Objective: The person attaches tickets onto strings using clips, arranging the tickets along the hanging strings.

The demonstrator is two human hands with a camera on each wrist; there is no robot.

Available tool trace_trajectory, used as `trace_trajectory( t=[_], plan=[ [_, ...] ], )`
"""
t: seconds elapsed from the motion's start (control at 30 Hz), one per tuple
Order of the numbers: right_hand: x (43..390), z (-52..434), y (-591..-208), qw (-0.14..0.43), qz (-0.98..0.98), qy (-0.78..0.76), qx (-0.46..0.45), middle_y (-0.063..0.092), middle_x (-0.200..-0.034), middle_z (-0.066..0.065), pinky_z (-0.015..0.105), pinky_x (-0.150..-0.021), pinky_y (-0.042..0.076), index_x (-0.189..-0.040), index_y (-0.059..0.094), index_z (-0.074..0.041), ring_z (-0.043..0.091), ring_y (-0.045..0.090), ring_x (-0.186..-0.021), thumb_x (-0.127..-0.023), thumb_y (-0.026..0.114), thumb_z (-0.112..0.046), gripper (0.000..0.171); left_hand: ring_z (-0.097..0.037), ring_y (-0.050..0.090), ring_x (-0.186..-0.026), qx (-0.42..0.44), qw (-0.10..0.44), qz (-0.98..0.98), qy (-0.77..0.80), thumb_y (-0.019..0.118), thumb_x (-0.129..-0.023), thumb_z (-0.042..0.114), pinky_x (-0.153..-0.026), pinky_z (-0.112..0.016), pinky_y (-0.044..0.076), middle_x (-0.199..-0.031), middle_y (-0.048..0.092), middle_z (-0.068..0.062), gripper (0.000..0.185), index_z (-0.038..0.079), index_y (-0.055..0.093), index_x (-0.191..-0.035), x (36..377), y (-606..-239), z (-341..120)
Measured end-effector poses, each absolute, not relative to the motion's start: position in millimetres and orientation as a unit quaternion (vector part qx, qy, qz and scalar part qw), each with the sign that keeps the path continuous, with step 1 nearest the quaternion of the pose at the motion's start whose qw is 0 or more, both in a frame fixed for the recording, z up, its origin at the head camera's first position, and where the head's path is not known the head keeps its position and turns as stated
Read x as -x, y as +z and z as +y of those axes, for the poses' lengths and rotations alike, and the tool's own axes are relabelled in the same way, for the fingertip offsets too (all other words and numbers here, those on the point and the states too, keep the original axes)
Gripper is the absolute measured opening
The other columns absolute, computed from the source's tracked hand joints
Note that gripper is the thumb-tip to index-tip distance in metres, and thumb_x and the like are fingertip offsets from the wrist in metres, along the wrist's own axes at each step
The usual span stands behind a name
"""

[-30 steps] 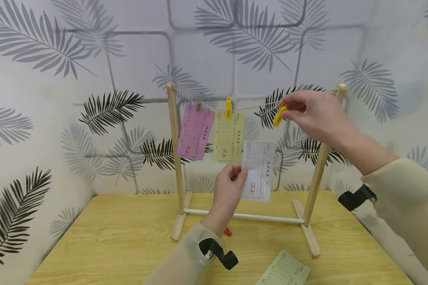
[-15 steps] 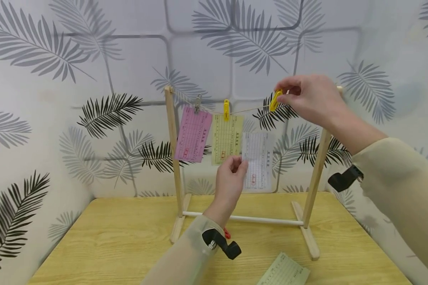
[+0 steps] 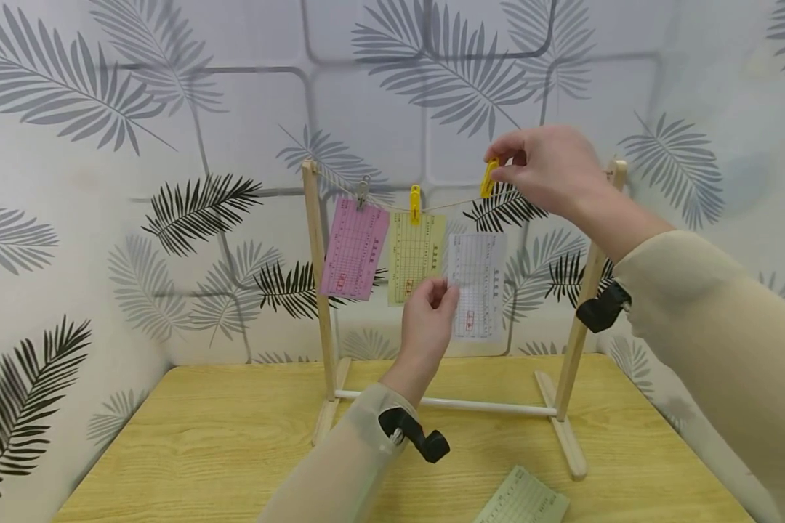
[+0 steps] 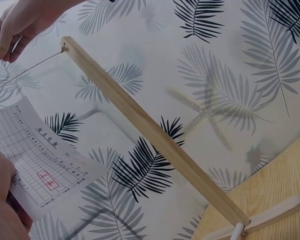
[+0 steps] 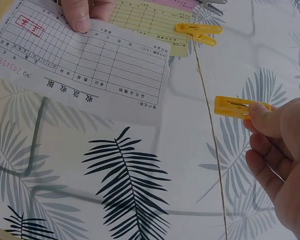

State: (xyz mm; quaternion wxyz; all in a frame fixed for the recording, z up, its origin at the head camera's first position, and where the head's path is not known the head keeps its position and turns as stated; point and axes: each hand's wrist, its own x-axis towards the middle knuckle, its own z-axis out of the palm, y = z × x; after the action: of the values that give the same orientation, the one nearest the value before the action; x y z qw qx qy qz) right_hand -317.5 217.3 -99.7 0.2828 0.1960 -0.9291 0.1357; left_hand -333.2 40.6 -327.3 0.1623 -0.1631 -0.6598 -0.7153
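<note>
My left hand (image 3: 425, 319) pinches the white slip (image 3: 476, 285) by its left edge, holding it just below the string (image 5: 210, 130); thin paper, light and floppy, it should crease easily. My right hand (image 3: 549, 171) pinches the yellow peg (image 3: 488, 178) by its tail, just above the string; it looks stiff and springy.

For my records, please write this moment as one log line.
left hand: holds white slip | right hand: pinches yellow clip beside string
</note>
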Motion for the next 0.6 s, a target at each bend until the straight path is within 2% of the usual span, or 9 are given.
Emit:
trace_trajectory(
  t=[0.3, 0.6],
  plan=[
    [323, 208, -100, 0.249, -0.942, 0.12, -0.192, 0.075, -0.125, 0.013, 0.05, -0.093, 0.05, -0.141, 0.073, -0.01, 0.031, 0.066, -0.108, -0.111, 0.069, -0.022, 0.033, -0.013, 0.058, -0.093, 0.156, 0.159, -0.666, -0.712, 0.069, -0.111, 0.014, -0.081, -0.03, 0.049, -0.102, 0.066, 0.0, 0.007, 0.009, 0.072, -0.115, 337, -321, 41],
    [327, 203, -102, 0.24, -0.945, 0.114, -0.188, 0.076, -0.12, 0.011, 0.048, -0.091, 0.05, -0.137, 0.074, -0.012, 0.029, 0.066, -0.104, -0.11, 0.069, -0.019, 0.028, -0.012, 0.057, -0.091, 0.156, 0.161, -0.666, -0.712, 0.069, -0.111, 0.015, -0.078, -0.029, 0.049, -0.101, 0.066, 0.001, 0.009, 0.009, 0.074, -0.117, 342, -318, 40]
  ],
)
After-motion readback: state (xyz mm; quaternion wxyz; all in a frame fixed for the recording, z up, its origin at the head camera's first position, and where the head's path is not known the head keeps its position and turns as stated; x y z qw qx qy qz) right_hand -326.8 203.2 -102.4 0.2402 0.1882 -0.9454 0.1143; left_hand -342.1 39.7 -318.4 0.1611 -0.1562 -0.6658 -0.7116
